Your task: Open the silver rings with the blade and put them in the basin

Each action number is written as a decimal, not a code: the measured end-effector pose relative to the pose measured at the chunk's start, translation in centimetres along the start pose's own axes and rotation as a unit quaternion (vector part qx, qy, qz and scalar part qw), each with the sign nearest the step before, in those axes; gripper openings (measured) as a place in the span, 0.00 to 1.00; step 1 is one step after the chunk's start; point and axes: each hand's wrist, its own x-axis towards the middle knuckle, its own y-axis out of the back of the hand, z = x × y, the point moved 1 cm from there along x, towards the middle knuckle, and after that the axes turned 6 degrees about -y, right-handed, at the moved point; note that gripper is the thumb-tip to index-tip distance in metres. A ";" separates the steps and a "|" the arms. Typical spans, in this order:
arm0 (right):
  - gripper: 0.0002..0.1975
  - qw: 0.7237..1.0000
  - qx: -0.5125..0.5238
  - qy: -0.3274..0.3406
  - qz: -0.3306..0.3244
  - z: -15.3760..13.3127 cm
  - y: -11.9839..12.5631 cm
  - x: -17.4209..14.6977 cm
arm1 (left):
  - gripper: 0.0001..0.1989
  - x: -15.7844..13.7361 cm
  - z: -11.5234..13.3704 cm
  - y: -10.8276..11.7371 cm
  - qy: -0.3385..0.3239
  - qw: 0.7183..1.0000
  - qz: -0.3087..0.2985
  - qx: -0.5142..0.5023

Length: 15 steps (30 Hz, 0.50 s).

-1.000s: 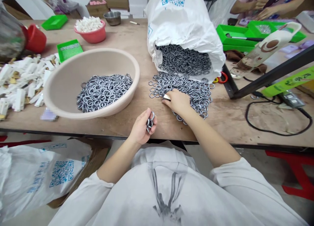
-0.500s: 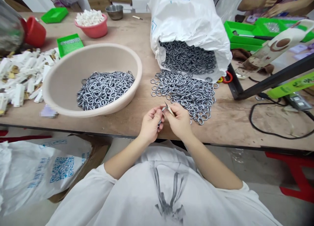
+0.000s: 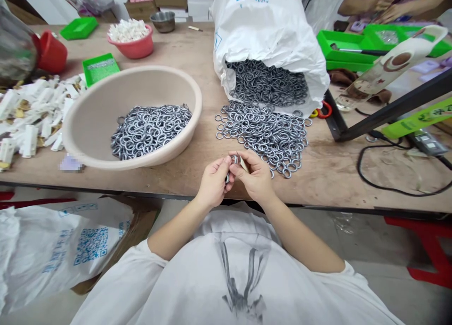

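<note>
My left hand (image 3: pixel 214 179) is closed on grey rings, one of them a ring (image 3: pixel 234 159) pinched at the fingertips. Touching it, my right hand (image 3: pixel 257 176) is closed around a small knife (image 3: pixel 243 164) with a pale handle; its blade is mostly hidden by the fingers and the ring. Just beyond my hands lies a loose pile of grey rings (image 3: pixel 271 132), spilling from a white woven sack (image 3: pixel 268 37) on its side. To the left stands a wide beige basin (image 3: pixel 88 103) with a heap of the same rings (image 3: pixel 151 129) in it.
White plastic pieces (image 3: pixel 31 108) cover the table's left end. Behind the basin are a green tray (image 3: pixel 100 69), a red bowl (image 3: pixel 132 48) and a metal bowl (image 3: pixel 163 22). On the right stand a black metal frame (image 3: pixel 388 108), a cable (image 3: pixel 360 174) and a bottle (image 3: pixel 383 68). A co-worker's hands (image 3: pixel 391 7) show beyond.
The knife has turned in my right hand, and its blade tip now lies against the ring, less visible than before. My hands stay together. The view has shifted slightly.
</note>
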 end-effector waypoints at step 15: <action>0.26 0.962 -0.252 0.074 -0.070 -2.4 2.0 -1.1 | 0.23 -0.3 0.8 0.1 0.036 0.998 -0.043 -0.031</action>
